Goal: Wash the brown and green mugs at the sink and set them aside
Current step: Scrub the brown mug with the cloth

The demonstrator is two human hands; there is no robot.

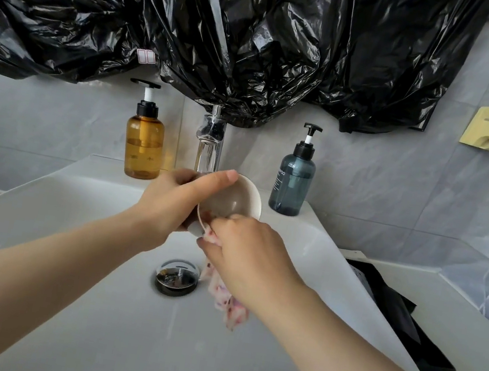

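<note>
One mug half-hidden — left hand, right hand, cloth

Sink: smooth glossy white, ceramic look. Faucet and drain plug: mirror-polished metal. Sheeting: crinkled glossy black plastic. Amber bottle and blue-grey bottle: translucent plastic. Mug: smooth glazed interior. Cloth: soft printed fabric.

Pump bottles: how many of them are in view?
2. The amber bottle stands left of the faucet, the blue-grey bottle right of it. None seems hidden.
</note>
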